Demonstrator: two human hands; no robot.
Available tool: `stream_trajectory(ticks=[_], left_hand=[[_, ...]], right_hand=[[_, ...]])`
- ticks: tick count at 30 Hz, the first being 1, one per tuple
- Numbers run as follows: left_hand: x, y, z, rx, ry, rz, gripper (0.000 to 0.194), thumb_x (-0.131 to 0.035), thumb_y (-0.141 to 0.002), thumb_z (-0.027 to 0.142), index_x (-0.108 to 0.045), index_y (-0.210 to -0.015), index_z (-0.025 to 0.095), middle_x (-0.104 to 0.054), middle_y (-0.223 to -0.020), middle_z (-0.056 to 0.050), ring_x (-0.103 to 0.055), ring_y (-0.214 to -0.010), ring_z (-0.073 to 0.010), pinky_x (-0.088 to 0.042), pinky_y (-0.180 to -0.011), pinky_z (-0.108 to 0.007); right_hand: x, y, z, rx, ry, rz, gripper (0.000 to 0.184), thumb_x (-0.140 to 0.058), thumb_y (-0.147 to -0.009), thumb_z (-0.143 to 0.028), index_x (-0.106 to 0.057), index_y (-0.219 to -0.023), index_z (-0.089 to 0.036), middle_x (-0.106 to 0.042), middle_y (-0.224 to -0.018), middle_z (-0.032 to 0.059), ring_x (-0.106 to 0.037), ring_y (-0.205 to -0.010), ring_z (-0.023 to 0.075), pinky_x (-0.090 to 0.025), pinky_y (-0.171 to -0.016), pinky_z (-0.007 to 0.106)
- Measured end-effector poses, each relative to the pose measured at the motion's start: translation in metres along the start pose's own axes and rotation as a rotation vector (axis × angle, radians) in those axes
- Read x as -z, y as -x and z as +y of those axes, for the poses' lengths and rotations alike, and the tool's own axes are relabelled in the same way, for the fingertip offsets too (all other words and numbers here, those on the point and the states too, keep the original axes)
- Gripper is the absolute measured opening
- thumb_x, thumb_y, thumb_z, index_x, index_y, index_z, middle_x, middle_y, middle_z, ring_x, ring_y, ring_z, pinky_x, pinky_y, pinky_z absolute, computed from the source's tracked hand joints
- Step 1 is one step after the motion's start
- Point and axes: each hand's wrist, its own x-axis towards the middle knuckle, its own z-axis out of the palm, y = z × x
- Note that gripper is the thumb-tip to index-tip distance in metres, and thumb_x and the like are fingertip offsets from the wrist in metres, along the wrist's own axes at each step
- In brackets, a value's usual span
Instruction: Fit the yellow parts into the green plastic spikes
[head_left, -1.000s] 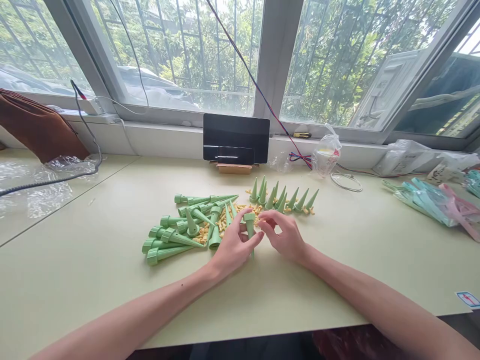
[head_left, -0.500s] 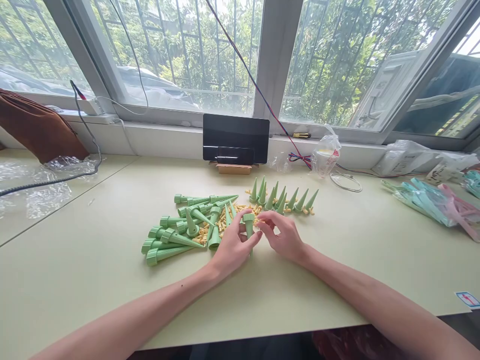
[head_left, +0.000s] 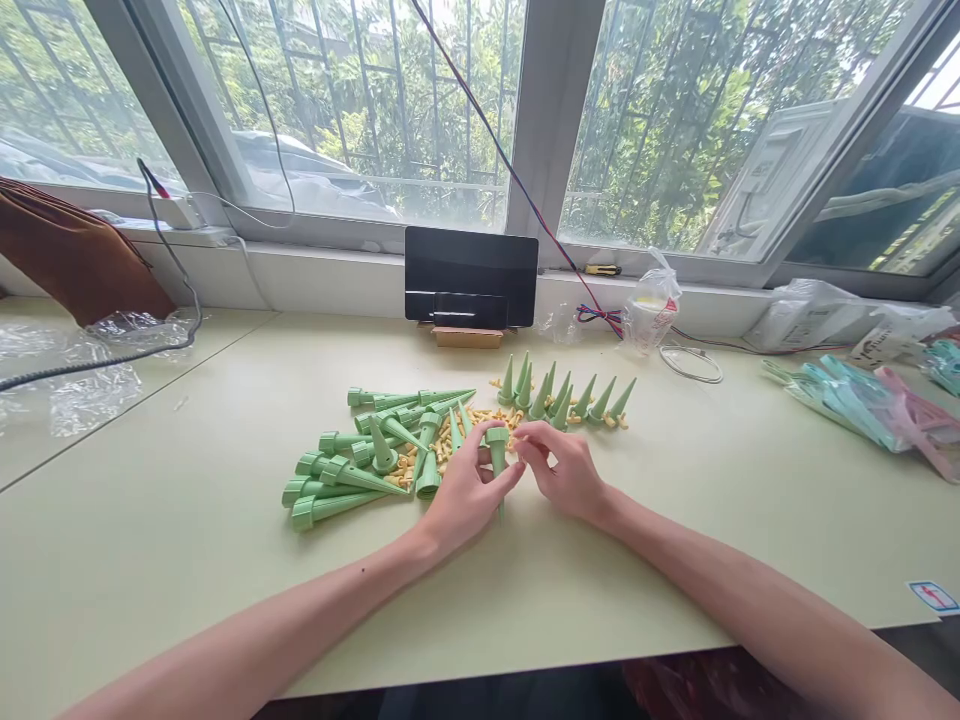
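My left hand [head_left: 466, 492] is closed around a green plastic watering spike [head_left: 497, 450], which hangs point down with its wide cap on top. Just right of the spike, my right hand [head_left: 562, 468] has its thumb and fingertips pinched together; whatever is between them is too small to make out. Behind both hands spreads a pile of small yellow valve pieces [head_left: 405, 468], partly hidden by my left hand. More green spikes [head_left: 337, 508] lie heaped to the left, several on their sides. At the right, a cluster of green spikes [head_left: 559, 400] stands points up, with yellow pieces at their bases.
A dark tablet [head_left: 471, 265] with a phone before it leans on a small cardboard stand at the back. A bagged cup [head_left: 651, 312] and a coiled white cable [head_left: 691, 365] are right of it. Teal and pink strips [head_left: 862, 405] lie far right; crumpled clear plastic [head_left: 82, 375] lies left.
Both hands hold nearly the same pose at the spike. My right fingertips have shifted only slightly, and the whole view has drifted a touch.
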Motion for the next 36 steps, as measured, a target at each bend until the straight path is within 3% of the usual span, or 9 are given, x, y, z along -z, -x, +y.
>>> stream_trajectory(ticks=[9, 28, 36], left_hand=[[-0.0009, -0.0007, 0.0003, -0.004, -0.002, 0.001, 0.054, -0.068, -0.084, 0.043, -0.044, -0.129, 0.024, -0.053, -0.066, 0.007, -0.037, -0.041, -0.0038, -0.027, -0.039, -0.015], [-0.0012, 0.0037, 0.0044, -0.021, -0.063, -0.019, 0.051, -0.063, -0.088, 0.048, -0.044, -0.129, 0.024, -0.052, -0.064, 0.007, -0.041, -0.040, -0.0058, -0.032, -0.036, -0.016], [-0.0024, 0.0037, 0.0069, -0.025, -0.062, -0.018, 0.052, -0.063, -0.087, 0.047, -0.044, -0.129, 0.023, -0.054, -0.065, 0.007, -0.041, -0.039, -0.0056, -0.033, -0.036, -0.017]], right_hand=[[-0.0005, 0.0010, 0.0016, -0.049, 0.005, -0.025, 0.015, -0.049, -0.099, -0.024, -0.061, -0.092, -0.019, -0.066, -0.072, 0.0014, -0.054, -0.053, 0.0099, -0.042, -0.051, 0.020], [0.0008, -0.0007, 0.0007, -0.073, -0.009, -0.033, 0.019, -0.044, -0.101, -0.025, -0.057, -0.087, -0.020, -0.053, -0.063, -0.0030, -0.039, -0.048, 0.0082, -0.035, -0.046, 0.019], [0.0001, 0.0014, 0.0012, -0.082, -0.013, -0.039, 0.020, -0.044, -0.101, -0.027, -0.057, -0.088, -0.020, -0.057, -0.066, -0.0014, -0.043, -0.050, 0.0089, -0.037, -0.049, 0.020]])
